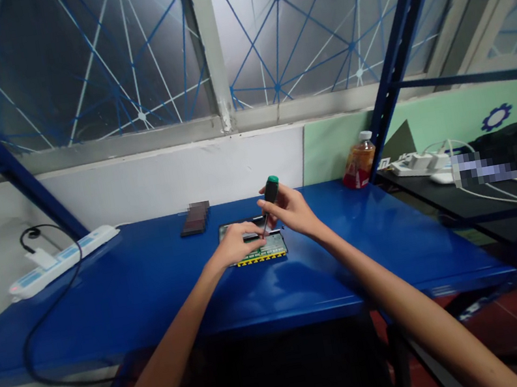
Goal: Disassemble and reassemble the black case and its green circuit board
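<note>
My right hand (291, 208) is closed around a screwdriver (272, 192) with a black and green handle. The tool stands tilted, its thin shaft pointing down at an opened flat device (274, 243) on the blue table. Green circuit board and grey metal show inside the device, and a yellow-and-black strip runs along its near edge. My left hand (235, 247) rests over the device's left part, covering some of it. Its thumb and forefinger come together by the screwdriver's tip; anything small between them is hidden.
A dark flat phone-like object (195, 219) lies behind the device on the blue table (158, 303). A white power strip (66, 260) with a black cable is at the left. A drink bottle (360, 162) stands at the back right, by a black side table (494, 213) with chargers and cables.
</note>
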A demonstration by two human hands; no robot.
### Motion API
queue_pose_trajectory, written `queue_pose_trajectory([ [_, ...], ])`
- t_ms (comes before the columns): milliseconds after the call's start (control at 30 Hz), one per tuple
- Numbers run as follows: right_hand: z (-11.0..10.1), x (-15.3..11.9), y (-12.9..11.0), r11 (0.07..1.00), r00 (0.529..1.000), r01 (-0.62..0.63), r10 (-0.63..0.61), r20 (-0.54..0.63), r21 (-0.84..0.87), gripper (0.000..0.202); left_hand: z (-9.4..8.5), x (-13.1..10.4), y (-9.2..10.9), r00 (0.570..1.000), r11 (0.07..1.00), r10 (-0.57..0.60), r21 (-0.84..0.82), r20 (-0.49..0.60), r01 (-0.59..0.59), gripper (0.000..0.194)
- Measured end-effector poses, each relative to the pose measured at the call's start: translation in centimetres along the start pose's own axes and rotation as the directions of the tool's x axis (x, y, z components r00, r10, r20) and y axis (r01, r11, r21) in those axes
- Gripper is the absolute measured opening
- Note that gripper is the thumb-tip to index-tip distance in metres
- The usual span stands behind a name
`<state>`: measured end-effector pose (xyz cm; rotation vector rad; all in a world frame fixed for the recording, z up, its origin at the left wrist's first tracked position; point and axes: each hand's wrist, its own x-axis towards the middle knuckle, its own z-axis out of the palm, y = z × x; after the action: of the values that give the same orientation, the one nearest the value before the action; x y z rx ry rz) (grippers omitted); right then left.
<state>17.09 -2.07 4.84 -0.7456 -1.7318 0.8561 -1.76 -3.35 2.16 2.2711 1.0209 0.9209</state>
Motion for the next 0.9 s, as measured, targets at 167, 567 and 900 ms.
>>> queue_pose_trajectory([
  [167, -1.5, 0.5, -0.4, 0.998, 0.997, 0.044, -0.041, -0.069, 0.052, 0.044, 0.3, 0.5, 0.3, 0.998, 0.999, -0.008, 0.052, -0.056, 0.011, 0.012],
  [567, -5.9, 0.8, 0.3, 0.855, 0.890, 0.051, -0.273, -0.365, -0.516, 0.031, 5.6, 6.6, 1.4, 0.992, 0.953, 0.022, 0.297, 0.124, -0.059, 0.022],
  [900, -5.0, 0.7, 0.4, 0.845, 0.922, 0.065, -0.254, -0.291, -0.530, 0.031, 2.0, 4.7, -0.4, 0.997, 0.960, 0.077, 0.270, -0.013, -0.070, 0.021],
])
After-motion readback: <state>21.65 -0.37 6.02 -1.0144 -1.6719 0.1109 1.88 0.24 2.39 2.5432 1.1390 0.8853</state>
